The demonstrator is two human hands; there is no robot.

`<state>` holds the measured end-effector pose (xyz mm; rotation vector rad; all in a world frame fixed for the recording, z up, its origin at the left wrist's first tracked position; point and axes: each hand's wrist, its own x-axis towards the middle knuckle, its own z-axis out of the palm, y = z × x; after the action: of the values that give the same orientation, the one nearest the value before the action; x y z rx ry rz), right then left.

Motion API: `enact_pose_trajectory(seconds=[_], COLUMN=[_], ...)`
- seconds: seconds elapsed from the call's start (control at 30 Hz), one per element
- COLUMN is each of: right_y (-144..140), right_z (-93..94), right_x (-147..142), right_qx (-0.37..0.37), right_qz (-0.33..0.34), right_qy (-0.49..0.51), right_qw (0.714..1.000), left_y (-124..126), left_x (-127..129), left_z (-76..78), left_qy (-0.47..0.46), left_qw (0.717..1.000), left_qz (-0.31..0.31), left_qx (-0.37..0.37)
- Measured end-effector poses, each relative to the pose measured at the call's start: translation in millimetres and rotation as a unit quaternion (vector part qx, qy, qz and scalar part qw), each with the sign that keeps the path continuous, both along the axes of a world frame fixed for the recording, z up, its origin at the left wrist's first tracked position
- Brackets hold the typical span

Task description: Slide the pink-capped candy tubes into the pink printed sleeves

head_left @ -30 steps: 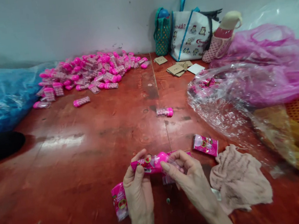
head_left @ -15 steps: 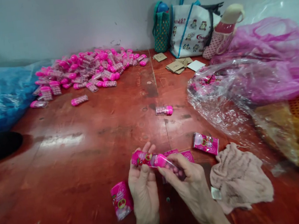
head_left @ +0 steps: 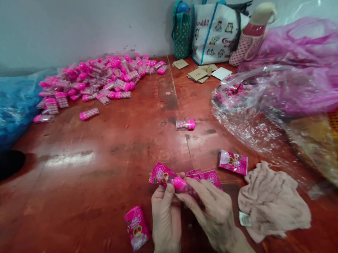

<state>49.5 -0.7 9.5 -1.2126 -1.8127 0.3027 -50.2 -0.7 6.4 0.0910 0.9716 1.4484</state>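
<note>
Left of the held wrapper, open surface.

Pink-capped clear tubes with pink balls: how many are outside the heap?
3: one tube in the right hand, a second beyond that hand, a third in front of the heap. A tube at its left edge counts as heap; more may be hidden.

Clear tube of pink balls, tilted, rounded pink cap at the lower end of a printed magenta wrapper

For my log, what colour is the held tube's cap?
The cap is bright pink; best in head view.
</note>
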Motion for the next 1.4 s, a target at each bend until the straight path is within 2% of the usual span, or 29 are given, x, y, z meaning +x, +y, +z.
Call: enact_pose_trajectory(seconds=[0.17, 0.27, 0.37, 0.43, 0.5, 0.63, 0.7, 0.83, 0.93, 1.03, 1.27, 1.4], right_y=[-2.9, -2.2, 0.8, 2.5, 2.7, -0.6, -1.8, -1.6, -1.9, -3.8, -7.8, -9.7], right_z=[-3.1, -1.3, 2.7, 4.7, 5.1, 4.4, 4.6, 4.1, 1.9, 1.4, 7.1, 6.8], right_x=[0.2, 0.6, 2.2, 3.0, 2.6, -1.1, -3.1, -5.1, -4.7, -3.1, -4.5, -6.7], right_qx=[-0.051, -0.145, -0.251, -0.291, -0.288, -0.182, -0.163, -0.242, -0.271, -0.277, -0.255, -0.263], right_qz=[0.032, 0.031, 0.027, 0.031, 0.021, -0.008, -0.019, -0.018, 0.001, 0.007, -0.018, -0.002], right_qy=[0.062, 0.126, 0.175, 0.189, 0.189, 0.150, 0.136, 0.183, 0.219, 0.203, 0.151, 0.208], right_qw=[0.996, 0.981, 0.952, 0.937, 0.938, 0.972, 0.977, 0.953, 0.938, 0.939, 0.955, 0.942], left_y=[-1.1, -2.6, -3.8, -3.6, -2.7, -1.7, -2.3, -2.9, -1.5, -0.1, -1.9, -1.6], left_x=[-2.7, -3.3, -2.7, -1.7, 0.0, 5.0, 7.2, 7.7, 6.7, 8.7, 11.6, 8.9], left_z=[-1.5, -1.9, -2.3, -2.8, -3.2, -3.3, -3.2, -2.6, -1.2, 0.7, 3.0, 4.8], left_qy=[-0.017, -0.024, -0.031, -0.029, -0.017, 0.009, 0.008, 0.010, 0.028, 0.054, 0.054, 0.041], left_qw=[1.000, 1.000, 0.999, 0.999, 0.999, 0.999, 0.999, 0.999, 0.999, 0.998, 0.997, 0.999], left_qz=[0.005, -0.005, -0.016, -0.015, -0.016, -0.040, -0.048, -0.038, -0.017, -0.018, -0.026, -0.017], left_qx=[-0.015, 0.005, 0.018, 0.017, 0.022, 0.028, 0.016, 0.007, 0.002, -0.021, -0.038, -0.026])
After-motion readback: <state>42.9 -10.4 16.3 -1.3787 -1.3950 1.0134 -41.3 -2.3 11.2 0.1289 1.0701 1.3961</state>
